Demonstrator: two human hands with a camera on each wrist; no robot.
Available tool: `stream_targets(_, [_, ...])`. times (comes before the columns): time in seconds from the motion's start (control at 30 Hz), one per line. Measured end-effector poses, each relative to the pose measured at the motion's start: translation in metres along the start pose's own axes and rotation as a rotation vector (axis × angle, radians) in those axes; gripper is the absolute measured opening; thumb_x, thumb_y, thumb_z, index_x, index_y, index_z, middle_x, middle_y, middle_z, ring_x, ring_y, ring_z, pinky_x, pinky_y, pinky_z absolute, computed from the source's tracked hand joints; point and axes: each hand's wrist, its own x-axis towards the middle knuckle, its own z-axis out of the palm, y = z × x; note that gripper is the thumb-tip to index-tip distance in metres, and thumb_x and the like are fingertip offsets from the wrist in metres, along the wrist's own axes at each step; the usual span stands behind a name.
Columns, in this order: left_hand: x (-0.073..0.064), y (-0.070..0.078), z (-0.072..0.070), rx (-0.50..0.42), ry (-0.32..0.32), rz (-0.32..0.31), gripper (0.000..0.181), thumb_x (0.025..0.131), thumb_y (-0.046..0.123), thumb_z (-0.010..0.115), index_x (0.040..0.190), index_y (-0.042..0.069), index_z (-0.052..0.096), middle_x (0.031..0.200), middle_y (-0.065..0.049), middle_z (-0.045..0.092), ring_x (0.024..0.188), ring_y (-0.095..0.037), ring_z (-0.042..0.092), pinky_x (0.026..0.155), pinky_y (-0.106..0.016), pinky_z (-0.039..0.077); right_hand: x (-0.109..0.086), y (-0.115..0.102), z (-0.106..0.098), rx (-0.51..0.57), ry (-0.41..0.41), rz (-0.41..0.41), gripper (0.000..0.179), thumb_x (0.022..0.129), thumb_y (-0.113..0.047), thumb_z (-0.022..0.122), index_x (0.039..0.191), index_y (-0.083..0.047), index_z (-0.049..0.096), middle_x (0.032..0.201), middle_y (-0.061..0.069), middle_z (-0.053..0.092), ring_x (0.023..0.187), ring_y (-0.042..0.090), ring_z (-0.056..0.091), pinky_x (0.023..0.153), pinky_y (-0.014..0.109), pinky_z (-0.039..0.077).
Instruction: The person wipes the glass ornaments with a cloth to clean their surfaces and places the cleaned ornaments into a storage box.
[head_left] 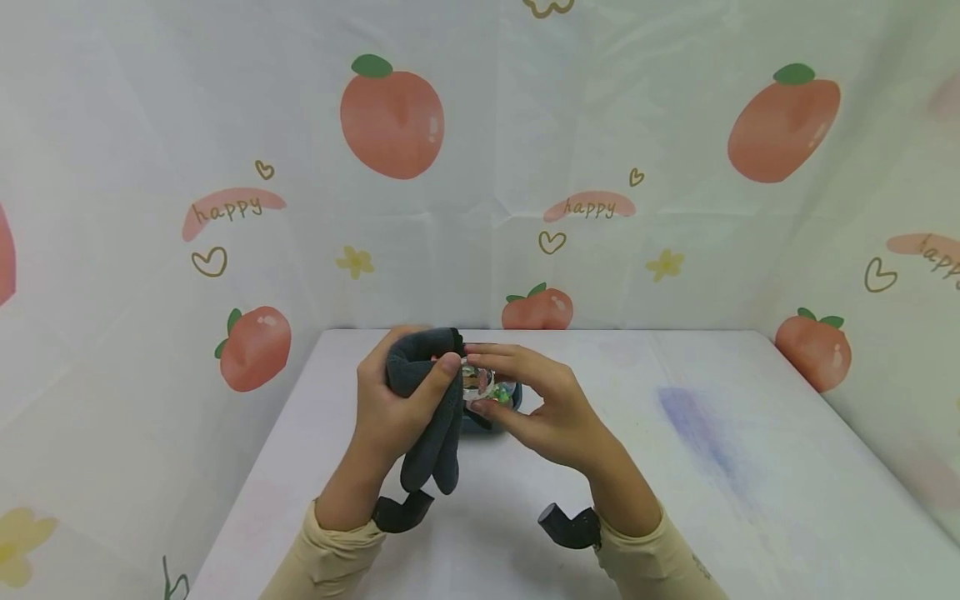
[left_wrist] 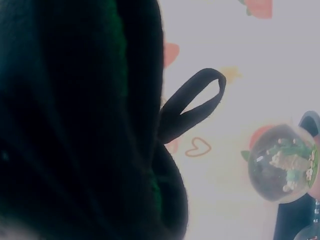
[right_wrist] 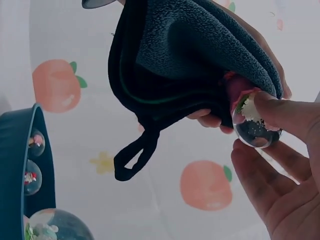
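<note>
My left hand [head_left: 393, 408] grips a folded dark grey-blue towel [head_left: 433, 433], whose two ends hang below the fingers. A black hanging loop [right_wrist: 135, 159] sticks out from the towel's corner. My right hand [right_wrist: 287, 165] pinches a small snow globe [right_wrist: 256, 131] between thumb and fingers, its clear dome tilted downward. The globe's pink base [right_wrist: 240, 90] lies against the towel's fold, partly covered by it. Most of the left hand is hidden behind the towel in the right wrist view. In the left wrist view the dark towel fills the left half.
A blue box [head_left: 480, 429] stands on the white table [head_left: 637, 467] behind the hands, with several snow globes in it; a larger globe [left_wrist: 281, 164] shows there. Black wrist cameras sit at both cuffs. A fruit-print curtain [head_left: 480, 250] hangs behind the table.
</note>
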Motion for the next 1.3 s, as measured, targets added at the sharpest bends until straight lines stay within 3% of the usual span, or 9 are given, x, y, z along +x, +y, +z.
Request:
stream_targets(0.2, [0.0002,-0.0009,0.0,-0.005,0.007,-0.013,0.023,0.092,0.016,0.08,0.113,0.01,0.073,0.095,-0.007,0.073,0.077,-0.018,0.072,0.069,-0.028,0.062,-0.0011,0.0017,0.0004,-0.002,-0.014,0.034,0.055,0.084,0.011,0.083,0.136,0.002,0.066,0.119,0.014,0.074,0.095,0.016,0.069,0.086,0.031,0.064])
stream_targets(0.4, [-0.0003,0.0002,0.0014,-0.013,-0.025,-0.021,0.021,0.091,0.014,0.08,0.111,0.015,0.072,0.09,-0.005,0.072,0.073,-0.019,0.071,0.065,-0.031,0.062,-0.002,0.001,-0.0007,-0.036,-0.014,0.102,0.042,0.094,0.0,0.078,0.134,0.004,0.067,0.096,0.007,0.072,0.087,0.015,0.072,0.085,0.029,0.064])
stream_targets(0.6, [-0.0012,0.0014,0.0006,-0.004,-0.027,-0.024,0.022,0.091,0.013,0.08,0.111,0.016,0.072,0.09,-0.003,0.072,0.074,-0.02,0.071,0.065,-0.031,0.062,-0.0031,0.0,-0.0002,-0.026,-0.012,0.143,0.04,0.095,-0.002,0.077,0.134,0.002,0.068,0.099,0.007,0.075,0.092,0.016,0.074,0.083,0.031,0.065])
stream_targets(0.87, [0.0002,0.0005,-0.001,0.005,0.002,0.013,0.023,0.09,0.012,0.08,0.112,0.013,0.073,0.092,-0.005,0.072,0.074,-0.018,0.072,0.067,-0.028,0.062,-0.0005,-0.004,-0.0002,0.007,-0.013,0.127,0.061,0.085,0.004,0.085,0.141,-0.002,0.063,0.134,0.014,0.071,0.111,0.021,0.073,0.085,0.035,0.065])
stream_targets(0.97, [0.0004,-0.0006,-0.0007,0.0,0.006,0.014,0.023,0.09,0.013,0.08,0.112,0.012,0.073,0.093,-0.006,0.073,0.075,-0.018,0.073,0.068,-0.028,0.063,-0.0006,-0.0035,-0.0003,0.008,-0.014,0.092,0.064,0.081,0.007,0.087,0.14,-0.002,0.064,0.139,0.016,0.069,0.118,0.021,0.071,0.089,0.034,0.065])
stream_targets(1.13, [-0.0002,-0.0012,-0.0003,-0.006,0.005,0.004,0.022,0.092,0.015,0.08,0.113,0.011,0.073,0.094,-0.007,0.073,0.076,-0.017,0.072,0.069,-0.028,0.062,-0.0009,-0.0024,0.0009,0.006,-0.011,0.055,0.059,0.081,0.01,0.086,0.135,-0.001,0.067,0.131,0.016,0.073,0.111,0.019,0.072,0.089,0.033,0.065])
stream_targets(1.3, [0.0002,-0.0005,-0.0006,-0.012,0.011,-0.008,0.022,0.091,0.014,0.08,0.112,0.01,0.073,0.095,-0.007,0.073,0.077,-0.018,0.073,0.07,-0.029,0.063,-0.0004,-0.0034,0.001,-0.026,-0.039,0.117,0.053,0.085,0.005,0.085,0.135,0.0,0.068,0.109,0.009,0.077,0.093,0.015,0.075,0.084,0.031,0.065])
